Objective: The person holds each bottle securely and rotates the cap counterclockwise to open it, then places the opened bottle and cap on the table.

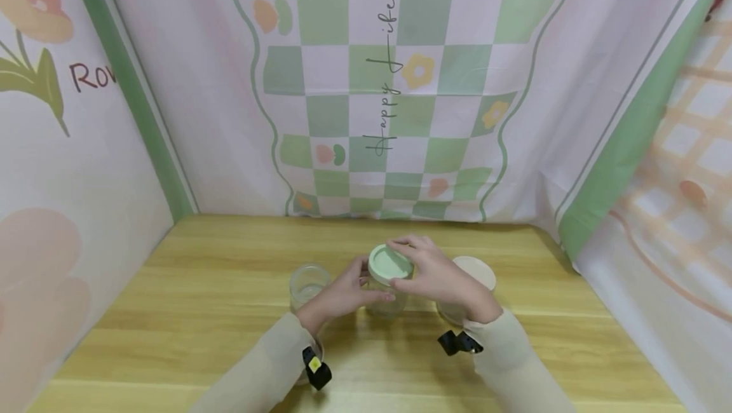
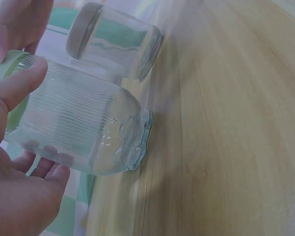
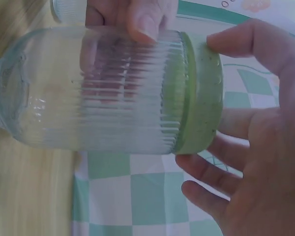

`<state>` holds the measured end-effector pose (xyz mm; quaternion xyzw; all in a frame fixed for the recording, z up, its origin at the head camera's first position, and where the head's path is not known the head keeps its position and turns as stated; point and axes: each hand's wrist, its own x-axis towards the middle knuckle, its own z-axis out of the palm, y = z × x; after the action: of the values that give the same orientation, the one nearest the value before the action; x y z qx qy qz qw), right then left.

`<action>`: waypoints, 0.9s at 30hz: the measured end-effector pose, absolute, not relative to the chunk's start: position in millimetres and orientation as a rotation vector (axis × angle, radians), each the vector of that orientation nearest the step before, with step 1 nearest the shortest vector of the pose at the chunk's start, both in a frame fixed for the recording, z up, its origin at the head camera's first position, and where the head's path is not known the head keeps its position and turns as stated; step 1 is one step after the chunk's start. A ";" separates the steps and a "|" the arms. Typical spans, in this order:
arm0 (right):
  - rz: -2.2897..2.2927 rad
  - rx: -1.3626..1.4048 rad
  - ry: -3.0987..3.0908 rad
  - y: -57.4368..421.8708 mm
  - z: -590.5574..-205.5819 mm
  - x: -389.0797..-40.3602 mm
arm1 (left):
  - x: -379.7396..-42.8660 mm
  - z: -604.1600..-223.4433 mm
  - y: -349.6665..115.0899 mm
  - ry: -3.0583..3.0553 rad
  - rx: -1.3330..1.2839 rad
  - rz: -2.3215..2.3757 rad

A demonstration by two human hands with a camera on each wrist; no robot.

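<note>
A ribbed clear glass jar with a bumpy base stands on the wooden table, a light green lid on its mouth. My left hand holds the jar's side, thumb near the lid in the left wrist view. Around the lid's rim, my right hand grips with thumb and fingers. Whether the lid is screwed tight cannot be seen. Right of it, partly behind my right hand, is a clear jar with a whitish lid. An uncovered glass jar stands beside my left wrist.
A round-edged object is mostly hidden under my left sleeve on the wooden table. Behind the table hangs a checked green and white curtain, with printed cloth walls on both sides.
</note>
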<state>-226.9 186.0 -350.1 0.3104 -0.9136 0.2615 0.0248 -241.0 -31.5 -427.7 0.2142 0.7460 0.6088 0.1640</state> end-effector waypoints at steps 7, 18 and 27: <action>0.877 1.059 -2.826 189.5 -349.9 -226.6 | -240.4 -428.1 -31.2 2.131 0.615 1.735; 0.949 1.097 -2.814 187.2 -352.2 -225.2 | -241.3 -428.7 -31.1 2.137 0.621 1.730; 0.788 1.005 -2.785 180.9 -356.3 -221.0 | -241.1 -428.2 -30.9 2.142 0.615 1.722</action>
<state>-221.0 180.9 -356.3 0.3279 -0.9083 0.2569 0.0389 -241.1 -30.9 -428.2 0.2156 0.7505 0.6034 0.1618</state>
